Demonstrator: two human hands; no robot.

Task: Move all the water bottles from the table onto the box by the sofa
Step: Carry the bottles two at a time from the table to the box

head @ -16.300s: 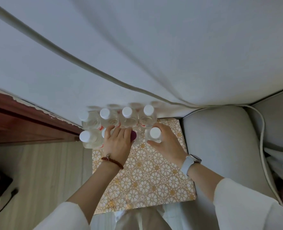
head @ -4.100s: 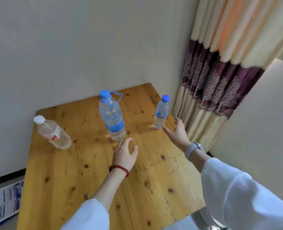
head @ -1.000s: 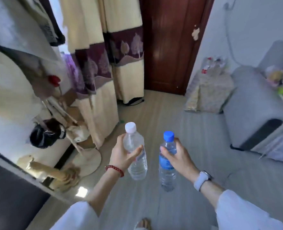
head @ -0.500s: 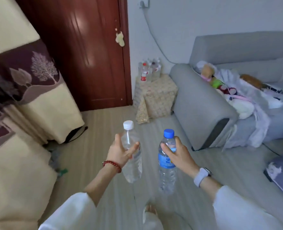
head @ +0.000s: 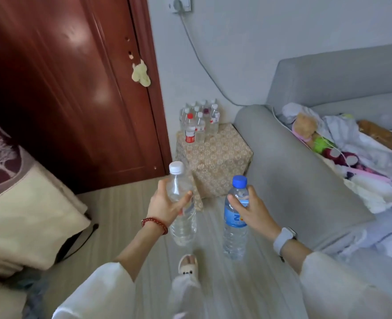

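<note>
My left hand (head: 165, 203) grips a clear white-capped water bottle (head: 183, 224) around its upper body, held upright over the floor. My right hand (head: 251, 211) grips a blue-capped water bottle (head: 235, 236) with a blue label, also upright. Ahead stands the box (head: 215, 162), covered in a gold floral pattern, between the door and the sofa arm. Several water bottles (head: 199, 123) stand clustered at the box's back left corner against the wall. The front part of the box top is bare.
A dark red wooden door (head: 70, 88) is at the left. The grey sofa (head: 305, 176) at the right holds plush toys and clothes. A cable (head: 204, 67) runs from a wall socket behind the sofa. Curtain fabric (head: 18, 203) bulges at the left. My slippered foot (head: 188, 267) is on the floor.
The view has swung and closed in on the box and sofa. Both hands still carry the same bottles, in much the same pose.
</note>
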